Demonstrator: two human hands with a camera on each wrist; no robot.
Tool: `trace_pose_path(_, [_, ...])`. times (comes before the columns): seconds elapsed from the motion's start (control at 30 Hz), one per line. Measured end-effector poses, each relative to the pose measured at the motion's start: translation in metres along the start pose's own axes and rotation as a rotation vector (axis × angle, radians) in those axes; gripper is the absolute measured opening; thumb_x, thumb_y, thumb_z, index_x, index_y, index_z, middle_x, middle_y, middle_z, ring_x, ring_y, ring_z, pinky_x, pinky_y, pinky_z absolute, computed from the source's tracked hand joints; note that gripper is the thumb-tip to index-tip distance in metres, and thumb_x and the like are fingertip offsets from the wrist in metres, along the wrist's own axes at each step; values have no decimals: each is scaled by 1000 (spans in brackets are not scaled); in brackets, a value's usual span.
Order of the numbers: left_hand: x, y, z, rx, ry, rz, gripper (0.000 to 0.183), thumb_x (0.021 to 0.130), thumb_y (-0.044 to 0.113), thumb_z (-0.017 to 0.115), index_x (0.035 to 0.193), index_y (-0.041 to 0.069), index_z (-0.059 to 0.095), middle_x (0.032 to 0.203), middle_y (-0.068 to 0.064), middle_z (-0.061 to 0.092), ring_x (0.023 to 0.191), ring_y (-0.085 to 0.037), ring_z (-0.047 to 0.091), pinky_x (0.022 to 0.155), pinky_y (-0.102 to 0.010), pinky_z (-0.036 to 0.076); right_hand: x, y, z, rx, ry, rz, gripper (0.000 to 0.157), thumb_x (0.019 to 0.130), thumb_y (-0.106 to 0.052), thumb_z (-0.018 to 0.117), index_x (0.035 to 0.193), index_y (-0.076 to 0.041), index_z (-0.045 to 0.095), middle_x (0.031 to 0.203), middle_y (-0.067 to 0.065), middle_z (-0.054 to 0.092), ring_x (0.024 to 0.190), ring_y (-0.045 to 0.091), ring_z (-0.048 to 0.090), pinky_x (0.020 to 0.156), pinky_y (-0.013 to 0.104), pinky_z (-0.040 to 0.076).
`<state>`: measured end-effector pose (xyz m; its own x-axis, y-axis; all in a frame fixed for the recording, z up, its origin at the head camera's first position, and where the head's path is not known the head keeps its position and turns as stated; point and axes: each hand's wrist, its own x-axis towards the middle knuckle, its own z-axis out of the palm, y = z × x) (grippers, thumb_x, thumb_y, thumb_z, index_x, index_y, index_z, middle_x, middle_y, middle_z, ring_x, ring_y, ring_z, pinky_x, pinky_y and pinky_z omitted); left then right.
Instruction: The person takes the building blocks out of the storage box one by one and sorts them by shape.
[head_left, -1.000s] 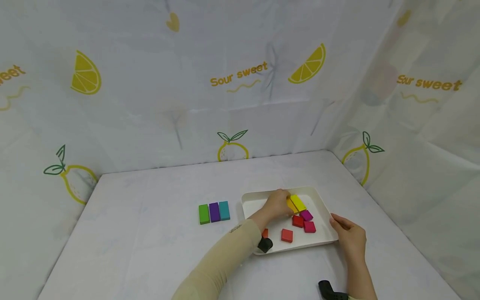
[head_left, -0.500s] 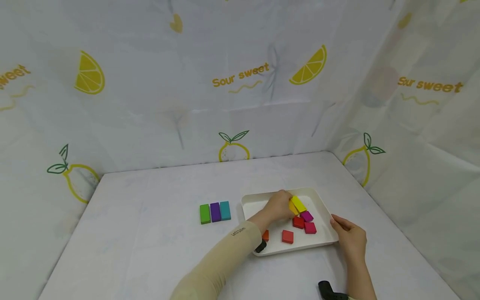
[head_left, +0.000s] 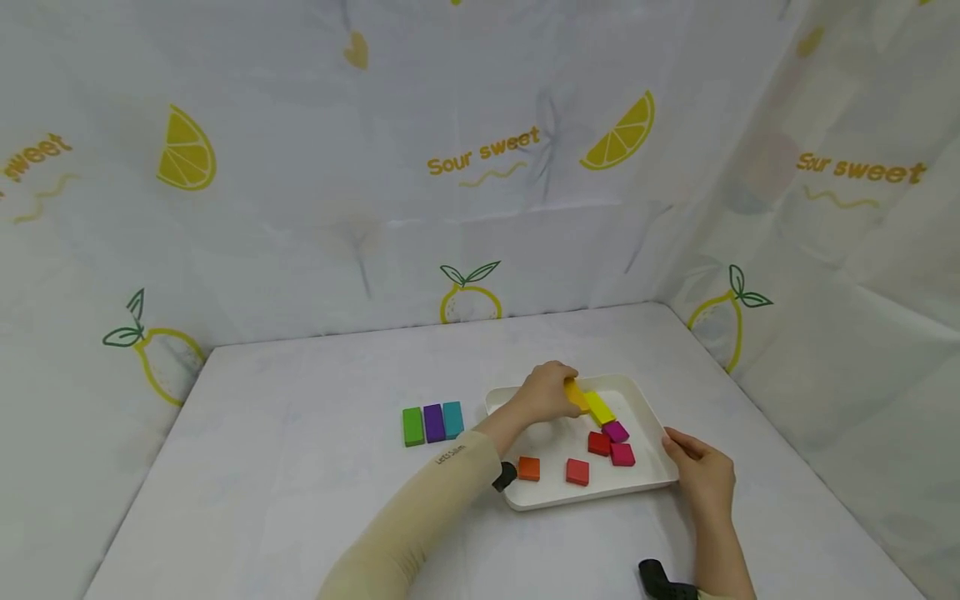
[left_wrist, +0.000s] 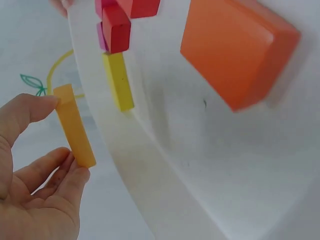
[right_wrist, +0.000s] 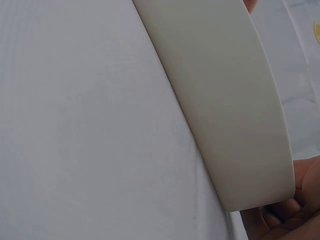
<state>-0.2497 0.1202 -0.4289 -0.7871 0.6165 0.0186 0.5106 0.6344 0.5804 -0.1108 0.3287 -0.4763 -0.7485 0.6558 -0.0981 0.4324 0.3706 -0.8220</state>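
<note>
In the head view my left hand pinches an amber block above the far side of a shallow white tray. The left wrist view shows that amber block between the thumb and the fingertips, clear of the tray floor. A yellow block lies in the tray, near a magenta block, a red block and a pink block. My right hand grips the tray's right end; the right wrist view shows its fingers partly hidden by the tray wall.
Closer to the tray's near edge lie a coral-red block and an orange block. Left of the tray, green, purple and teal blocks stand in a row on the white-covered table. Printed curtains enclose the table.
My left hand has lifted the amber block away from the yellow one, up and to the left. The orange block, partly covered before, now shows fully. My right hand stays at the tray.
</note>
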Motion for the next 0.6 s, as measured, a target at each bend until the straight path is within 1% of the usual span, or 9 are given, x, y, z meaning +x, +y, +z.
trace_pose_path(0.07, [-3,-4,-5,-23,8,-1,61,81,26,80,134,6,60,131,-8,64,112,-18,60,100,-24,52,0,1,0,-5,1,4,46,96,-38,62,128,-5,66,133,20,62,130,29,54,76,10,37])
trace_pose_path(0.17, [-9,-10,-13,-67,23,-7,61,81,24,80,135,5,59,131,-8,63,109,-17,59,98,-23,53,1,2,0,-12,4,5,45,95,-37,62,128,-6,66,131,19,63,130,29,54,77,10,37])
trace_pose_path(0.27, [-14,-18,-22,-96,38,-6,61,81,22,80,135,5,59,131,-8,63,107,-17,58,95,-22,53,1,2,0,-18,7,5,45,95,-37,62,127,-6,67,131,19,64,127,27,54,74,7,38])
trace_pose_path(0.33, [-18,-23,-28,-104,49,-1,61,81,22,80,136,5,58,132,-8,62,108,-17,58,96,-23,54,2,2,1,-21,8,7,44,96,-37,62,127,-7,67,131,18,64,126,26,55,72,5,38])
trace_pose_path(0.4, [-22,-29,-34,-112,56,3,61,81,22,79,136,5,58,133,-9,62,110,-18,59,98,-25,54,2,1,1,-17,9,0,44,95,-36,63,127,-6,67,131,19,64,126,27,55,72,6,37])
trace_pose_path(0.47, [-27,-36,-40,-131,63,3,61,81,20,79,136,4,58,134,-10,62,113,-20,59,101,-28,53,2,1,2,-21,14,7,44,95,-37,63,127,-7,67,131,18,64,127,26,55,73,6,37])
trace_pose_path(0.6, [-39,-50,-50,-167,73,-21,61,81,17,78,137,4,57,137,-11,60,116,-22,59,105,-33,52,3,2,2,-20,15,11,44,95,-38,63,127,-8,67,131,18,64,127,26,55,74,7,38])
